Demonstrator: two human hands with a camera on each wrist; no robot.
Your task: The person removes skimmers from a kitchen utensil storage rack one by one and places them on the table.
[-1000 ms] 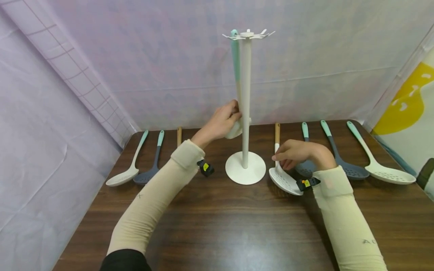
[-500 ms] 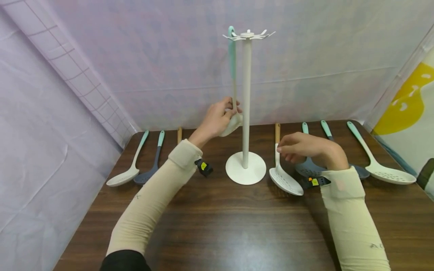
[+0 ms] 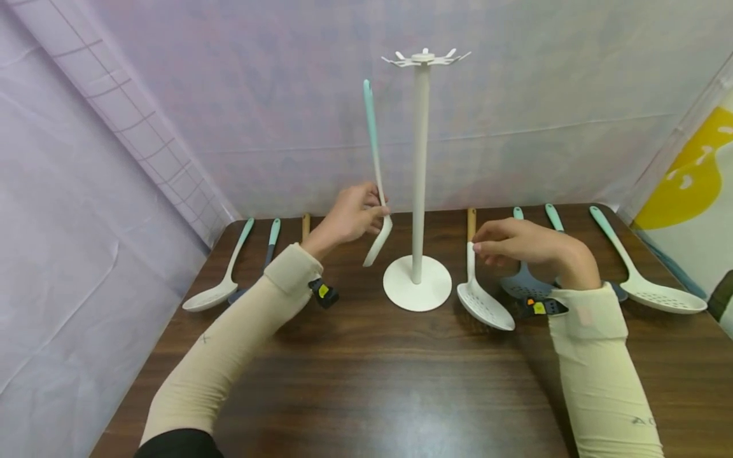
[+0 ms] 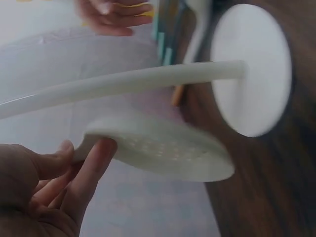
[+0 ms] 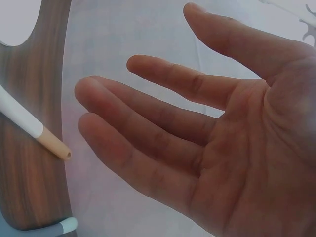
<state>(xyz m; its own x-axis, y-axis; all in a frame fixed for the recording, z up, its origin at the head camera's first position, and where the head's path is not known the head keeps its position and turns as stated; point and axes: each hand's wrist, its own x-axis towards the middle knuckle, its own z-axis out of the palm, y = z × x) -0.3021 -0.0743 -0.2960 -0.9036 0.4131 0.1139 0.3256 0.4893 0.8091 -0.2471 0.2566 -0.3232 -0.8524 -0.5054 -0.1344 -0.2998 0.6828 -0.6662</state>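
My left hand [image 3: 352, 215] pinches a white slotted spoon [image 3: 371, 127] with a mint handle, low on its neck. The spoon is nearly upright, handle end up, just left of the white rack's pole [image 3: 420, 159] and apart from it. In the left wrist view, thumb and fingers grip the neck, and the perforated bowl of the slotted spoon [image 4: 168, 153] faces the camera side-on. My right hand [image 3: 521, 243] hovers above the table beside a white slotted spoon with a wooden handle [image 3: 483, 305]. Its fingers [image 5: 143, 123] are spread loosely, with nothing in the palm.
The rack's round base [image 3: 417, 289] stands mid-table; its hooks [image 3: 425, 58] hold nothing. At left lie a white spoon [image 3: 212, 296], a grey one [image 3: 269, 251] and a wooden handle [image 3: 306, 228]. At right are grey slotted utensils [image 3: 523, 283] and a white slotted spoon [image 3: 658, 296].
The slotted spoon has come off the rack's hook and moved left and down in my left hand. My right hand has lifted slightly and shifted right, away from the wooden-handled spoon.
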